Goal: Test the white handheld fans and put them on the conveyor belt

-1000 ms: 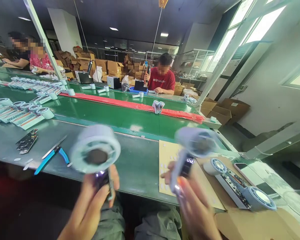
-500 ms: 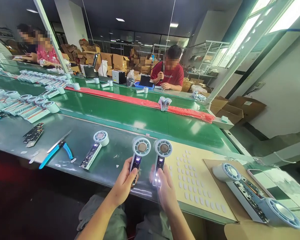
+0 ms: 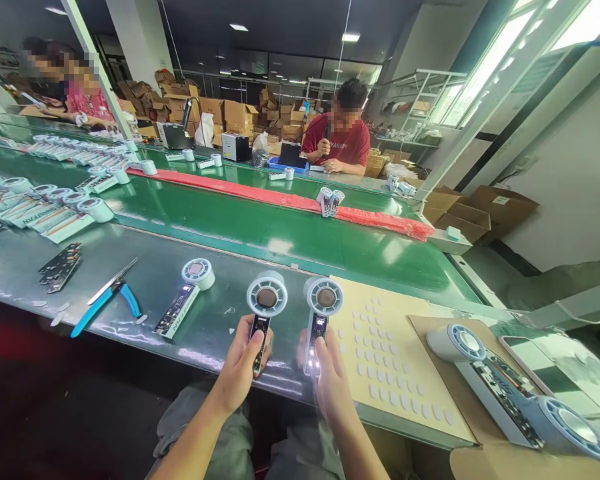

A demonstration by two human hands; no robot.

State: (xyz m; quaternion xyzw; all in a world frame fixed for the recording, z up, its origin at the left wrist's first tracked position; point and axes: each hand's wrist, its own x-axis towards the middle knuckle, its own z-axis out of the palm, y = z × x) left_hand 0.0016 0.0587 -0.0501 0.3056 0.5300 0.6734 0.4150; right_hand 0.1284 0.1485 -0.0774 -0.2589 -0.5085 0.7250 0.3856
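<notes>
My left hand grips the handle of a small white handheld fan, held upright over the near edge of the grey bench. My right hand grips a second handheld fan beside it, whose handle display glows. The two fan heads stand side by side, a little apart. A third fan lies flat on the bench to the left of my left hand.
Blue-handled pliers and tweezers lie at left, near a dark circuit board. A tan sheet of white stickers lies at right, with two more fans on cardboard. Beyond runs a green conveyor; people work across it.
One second ago both fans were close to the camera and blurred. I have lowered them over the bench edge and brought them side by side; the left fan's display has gone dark.
</notes>
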